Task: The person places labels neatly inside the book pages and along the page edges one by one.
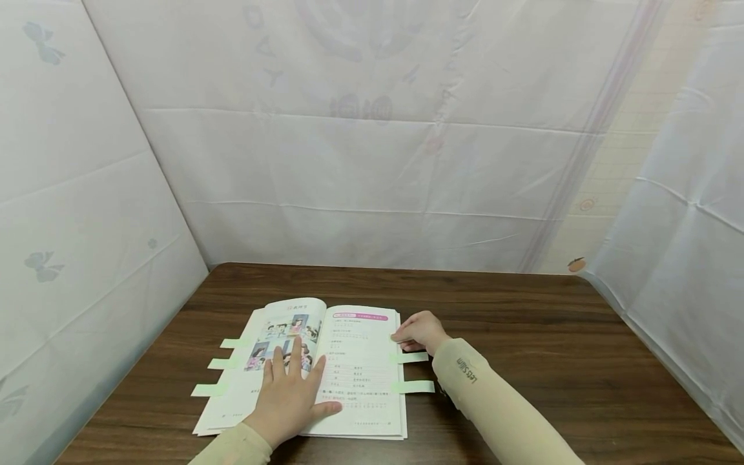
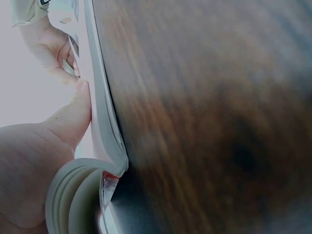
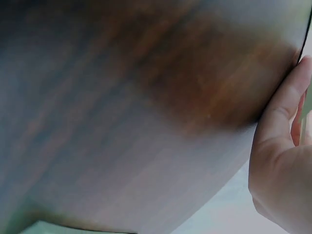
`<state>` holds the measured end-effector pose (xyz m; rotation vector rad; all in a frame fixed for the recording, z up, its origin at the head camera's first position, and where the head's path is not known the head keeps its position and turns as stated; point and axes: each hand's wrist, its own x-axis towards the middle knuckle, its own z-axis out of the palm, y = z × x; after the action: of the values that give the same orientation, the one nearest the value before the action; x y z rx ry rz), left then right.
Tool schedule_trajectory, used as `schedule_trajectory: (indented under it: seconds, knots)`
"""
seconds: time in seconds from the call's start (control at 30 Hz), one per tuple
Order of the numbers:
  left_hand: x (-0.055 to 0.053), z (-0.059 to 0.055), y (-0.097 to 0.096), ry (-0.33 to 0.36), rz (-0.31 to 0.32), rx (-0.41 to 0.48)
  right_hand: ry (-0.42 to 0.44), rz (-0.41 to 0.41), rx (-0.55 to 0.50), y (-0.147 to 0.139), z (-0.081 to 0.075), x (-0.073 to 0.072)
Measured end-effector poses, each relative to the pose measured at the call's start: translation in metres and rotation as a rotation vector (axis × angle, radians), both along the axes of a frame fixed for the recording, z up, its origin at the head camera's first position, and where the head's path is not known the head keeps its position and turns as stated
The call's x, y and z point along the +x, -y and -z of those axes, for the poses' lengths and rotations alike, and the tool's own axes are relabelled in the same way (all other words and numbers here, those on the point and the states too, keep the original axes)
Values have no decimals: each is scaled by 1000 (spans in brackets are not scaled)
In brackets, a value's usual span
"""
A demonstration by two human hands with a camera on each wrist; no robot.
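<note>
An open book (image 1: 366, 413) with text and coloured pictures lies on the brown table. My left hand (image 1: 290, 394) rests flat across its left page and inner fold, fingers spread and thumb reaching onto the right page. At the right page edge my right hand (image 1: 423, 330) pinches a pale green sticky tab (image 3: 307, 100), mostly hidden by the fingers. Below that hand, two more green sticky tabs (image 1: 417, 386) stick out from the same edge. In the left wrist view, the curved page stack (image 2: 73, 195) shows under my left hand.
Several pale green tabs (image 1: 209, 390) project from the book's left edge. Dark wood tabletop (image 1: 552, 361) extends to the right of the book and behind it. White printed cloth (image 1: 372, 161) hangs at the back and on both sides.
</note>
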<state>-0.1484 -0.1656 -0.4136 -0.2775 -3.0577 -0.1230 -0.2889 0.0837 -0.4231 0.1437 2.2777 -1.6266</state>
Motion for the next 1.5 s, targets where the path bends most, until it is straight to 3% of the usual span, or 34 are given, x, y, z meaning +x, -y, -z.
schedule_trajectory:
  seconds: [0.4,0.9,1.5]
  knots:
    - [0,0,4,23,-15,3,-1,8,42,7,5,-2]
    - [-1,2,4,17,-19,-1,-18,23,155,12,-2,1]
    - [0,0,3,21,-7,20,-61,-25,227,9,2,1]
